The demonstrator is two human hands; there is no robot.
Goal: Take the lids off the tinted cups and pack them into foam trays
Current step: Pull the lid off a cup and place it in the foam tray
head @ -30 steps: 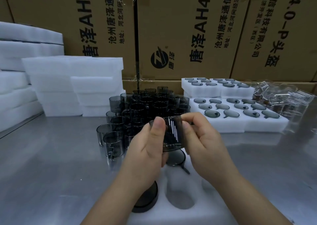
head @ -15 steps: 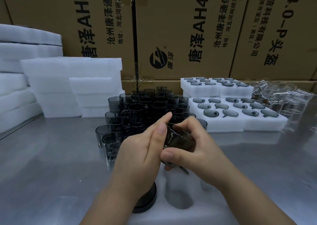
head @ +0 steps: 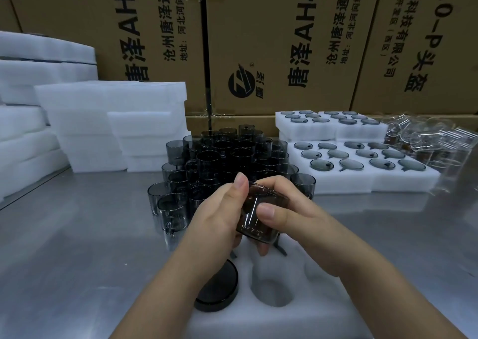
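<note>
- The left hand [head: 219,209], at the centre of the frame, curled round the left side of a tinted cup [head: 261,217], with its thumb reaching up over the cup's upper edge.
- The right hand [head: 292,217] gripped the same cup from the right, its thumb pressed flat on the side wall and its fingers wrapped behind.
- The cup was tilted on its side between the two hands, just above the far edge of the near foam tray [head: 297,320]; I could not tell whether its lid was on.
- In that tray, at lower centre, a dark cup [head: 217,287] sat in the left pocket, beside an empty round pocket [head: 274,292].
- Behind the hands, a dense cluster of tinted cups [head: 227,157] stood upright on the metal table [head: 64,248].
- At right centre lay filled foam trays [head: 362,181], the far ones stacked, with a heap of clear lids [head: 426,139] just beyond at the right edge.
- Blank foam slabs [head: 116,121] were stacked at left, and printed cardboard boxes [head: 271,41] lined the top of the frame.
</note>
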